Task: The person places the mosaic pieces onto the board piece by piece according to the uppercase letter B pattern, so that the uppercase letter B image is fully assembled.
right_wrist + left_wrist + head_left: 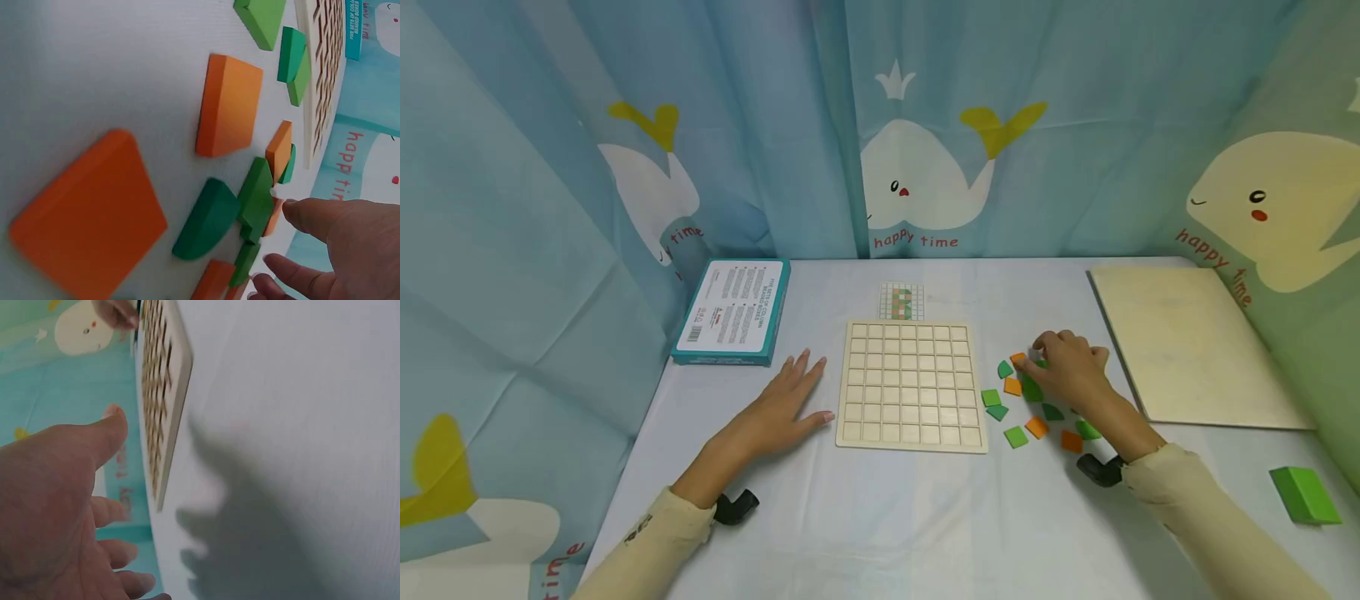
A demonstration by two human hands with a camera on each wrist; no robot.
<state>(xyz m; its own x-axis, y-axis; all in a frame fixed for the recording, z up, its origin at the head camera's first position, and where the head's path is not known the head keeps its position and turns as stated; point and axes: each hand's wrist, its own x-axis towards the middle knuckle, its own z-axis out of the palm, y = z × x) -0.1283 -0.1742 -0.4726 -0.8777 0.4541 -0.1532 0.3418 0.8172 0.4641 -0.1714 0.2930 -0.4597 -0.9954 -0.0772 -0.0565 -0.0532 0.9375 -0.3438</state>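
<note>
A pale wooden grid board (912, 387) lies on the white table in the head view. To its left hovers my left hand (781, 410), fingers spread and holding nothing; its shadow falls on the table in the left wrist view. Over a scatter of small orange and green pieces on the right is my right hand (1072, 367). Its thumb (312, 215) is close to an orange piece (273, 216), with a gap between thumb and fingers. Whether the hidden fingertips touch any piece cannot be told. Near the hand lie a dark green rounded piece (207, 219) and an orange square (230, 106).
A printed pattern card (902, 301) lies behind the board. At the back left is a teal box (733, 307). A flat wooden panel (1202, 346) occupies the right side, with a green block (1304, 495) nearer the front. Whale-print curtains (790, 125) enclose the table.
</note>
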